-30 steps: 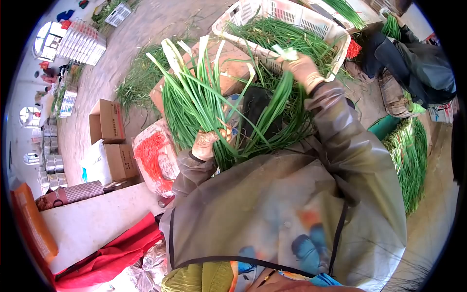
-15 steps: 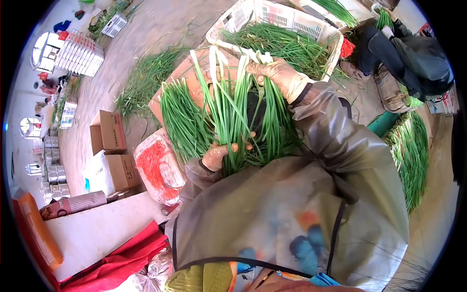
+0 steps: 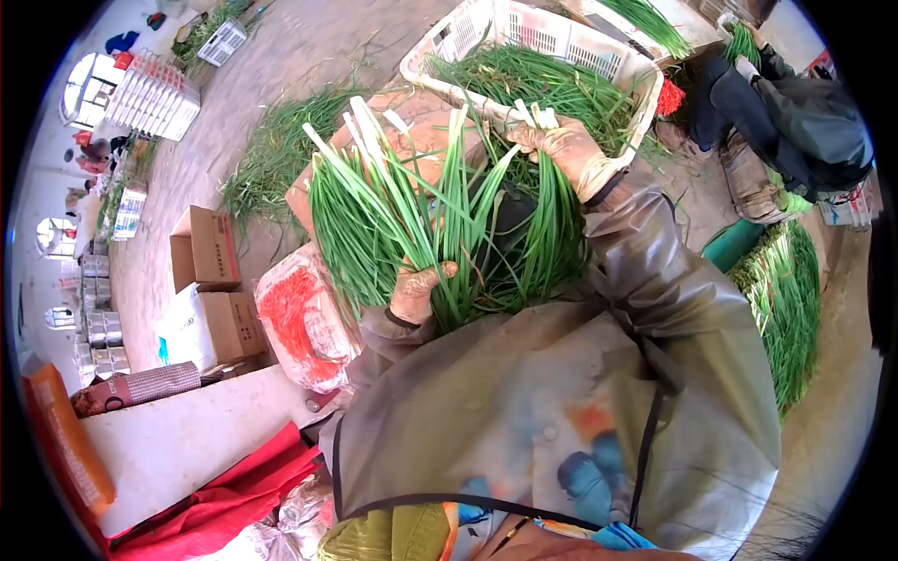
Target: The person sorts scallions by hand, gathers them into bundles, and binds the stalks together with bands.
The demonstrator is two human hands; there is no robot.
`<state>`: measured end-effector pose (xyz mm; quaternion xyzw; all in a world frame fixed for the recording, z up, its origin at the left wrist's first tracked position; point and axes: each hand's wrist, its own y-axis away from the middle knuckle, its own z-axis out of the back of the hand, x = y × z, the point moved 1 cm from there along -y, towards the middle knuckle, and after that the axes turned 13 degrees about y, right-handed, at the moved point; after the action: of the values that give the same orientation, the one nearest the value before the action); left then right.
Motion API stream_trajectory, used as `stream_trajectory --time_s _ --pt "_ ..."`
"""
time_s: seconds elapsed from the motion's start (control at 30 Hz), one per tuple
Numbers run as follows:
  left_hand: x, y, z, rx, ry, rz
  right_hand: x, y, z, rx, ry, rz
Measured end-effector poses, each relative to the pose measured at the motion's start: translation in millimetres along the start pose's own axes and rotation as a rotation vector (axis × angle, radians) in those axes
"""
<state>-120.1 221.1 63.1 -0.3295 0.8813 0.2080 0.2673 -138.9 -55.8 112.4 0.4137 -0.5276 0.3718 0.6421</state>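
Observation:
Long green stalks with white ends (image 3: pixel 374 201) fan out over my lap, white ends pointing away from me. My left hand (image 3: pixel 419 290), in a dirty tan glove, is closed round their lower green part. A smaller bunch of stalks (image 3: pixel 552 210) hangs from my right hand (image 3: pixel 566 150), gloved too, which grips it just below the white ends. A few loose stalks (image 3: pixel 454 210) lean between the two hands. Behind them is a brown cardboard piece (image 3: pixel 426 150).
A white crate (image 3: pixel 645 107) holds more greens. Greens lie on the floor (image 3: pixel 271 154). Red ties (image 3: pixel 299 313) rest on a sack at left, near cardboard boxes (image 3: pixel 229 327). A green pile (image 3: pixel 790 309) stands at right, near a seated person (image 3: pixel 795 122).
The right hand reached in to the stalks' white ends, then drew slightly back to the right with a small bunch. The stalks at the left hand have spread and tilted left.

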Motion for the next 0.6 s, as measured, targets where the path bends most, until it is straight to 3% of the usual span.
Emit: stream_trajectory --time_s 0.1,0.2,0.27,0.3,0.4,0.5,0.53,0.6 --pt "2.6 2.9 14.2 0.054 -0.083 -0.011 -9.6 -14.3 14.3 -0.257 0.212 0.145" --pt "3.5 2.0 11.4 0.064 -0.037 0.063 -0.5 -10.6 16.6 -0.005 0.022 0.022" --pt "9.7 -3.5 15.2 0.062 -0.218 -0.121 -3.8 -13.9 -4.3 0.156 -0.191 -0.116" --pt "11.5 -3.8 11.7 0.067 -0.219 -0.117 2.9 -14.0 -10.6 0.138 -0.074 -0.205" --pt "16.2 -1.8 9.0 0.052 -0.285 -0.072 10.6 -15.1 -27.1 0.189 0.082 -0.023" --pt "11.0 5.6 12.1 0.034 -0.17 -0.132 11.6 -9.3 -20.2 0.225 -0.045 -0.016" --pt "3.9 10.0 -0.2 0.043 -0.04 -0.047 7.1 -10.3 -15.9 0.241 -0.059 -0.023" --pt "-6.4 5.9 -4.4 0.067 -0.061 -0.05 -1.8 -12.6 -14.3 0.262 -0.053 0.009"
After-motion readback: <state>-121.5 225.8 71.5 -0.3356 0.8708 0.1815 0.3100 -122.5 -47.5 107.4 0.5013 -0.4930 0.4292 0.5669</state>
